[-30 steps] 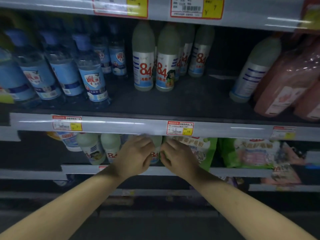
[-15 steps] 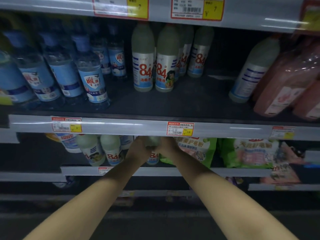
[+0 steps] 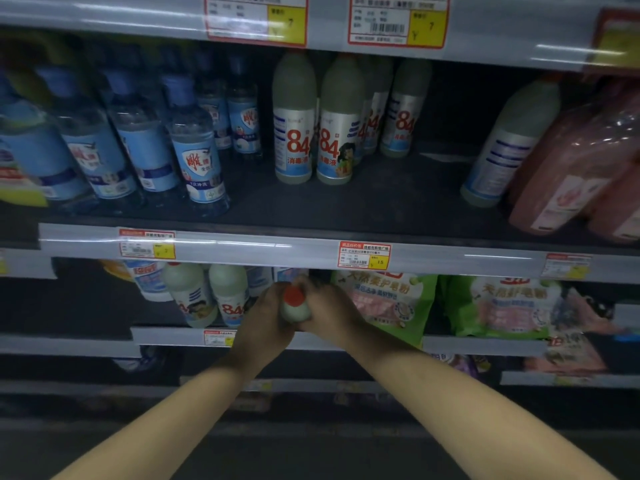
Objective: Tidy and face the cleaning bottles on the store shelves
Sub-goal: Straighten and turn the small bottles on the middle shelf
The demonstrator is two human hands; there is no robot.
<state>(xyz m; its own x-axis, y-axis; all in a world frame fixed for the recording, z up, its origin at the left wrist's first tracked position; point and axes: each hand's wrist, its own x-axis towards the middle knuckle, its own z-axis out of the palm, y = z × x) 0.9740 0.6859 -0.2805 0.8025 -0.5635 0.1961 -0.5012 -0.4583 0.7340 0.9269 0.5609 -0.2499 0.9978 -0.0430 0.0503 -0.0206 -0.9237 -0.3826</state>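
Note:
A pale bottle with a red cap (image 3: 293, 305) tilts toward me at the front of the lower shelf. My left hand (image 3: 265, 318) grips its left side and my right hand (image 3: 330, 311) grips its right side. Its label is hidden by my hands. Two more "84" disinfectant bottles (image 3: 207, 295) stand just to its left on the same shelf. On the shelf above, several "84" bottles (image 3: 311, 126) stand in the middle, labels mostly facing forward.
Blue-labelled clear bottles (image 3: 194, 147) fill the upper shelf's left. A pale bottle (image 3: 509, 143) and pink bottles (image 3: 575, 161) lean at its right. Green powder bags (image 3: 388, 306) sit right of my hands. Price-tag rails (image 3: 311, 251) edge each shelf.
Both hands reached deeper under the shelf rail, then drew a red-capped bottle out toward the shelf front; its cap now shows between my hands.

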